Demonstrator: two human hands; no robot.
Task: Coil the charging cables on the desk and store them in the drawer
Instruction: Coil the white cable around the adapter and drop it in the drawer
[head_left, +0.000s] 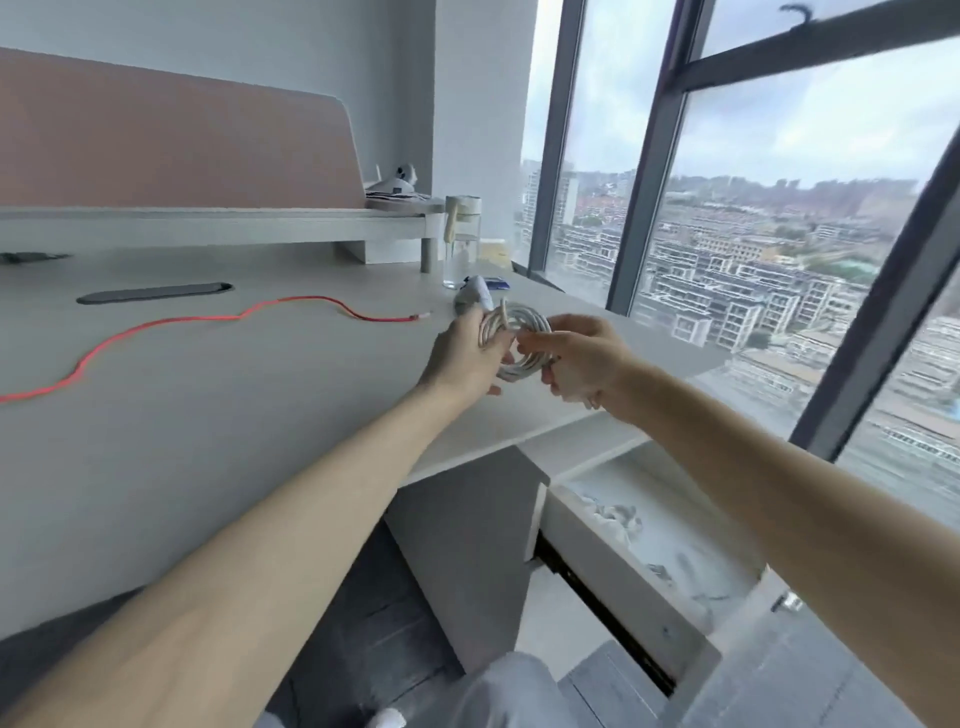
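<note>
Open drawer (592, 551), pale blurred clutter (618, 515) inside; white cable coil (525, 316) outside it

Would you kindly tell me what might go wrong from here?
The white cable coil, held between the left hand and right hand, has no visible tie, so it may spring open before reaching the open drawer. The glass bottle stands close behind the hands and might get knocked.

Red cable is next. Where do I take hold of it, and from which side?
Pinch the red cable just behind its plug end, from above. It lies flat and uncoiled on the desk, and that free end is nearest the left hand, which grips the white cable coil with the right hand.
</note>
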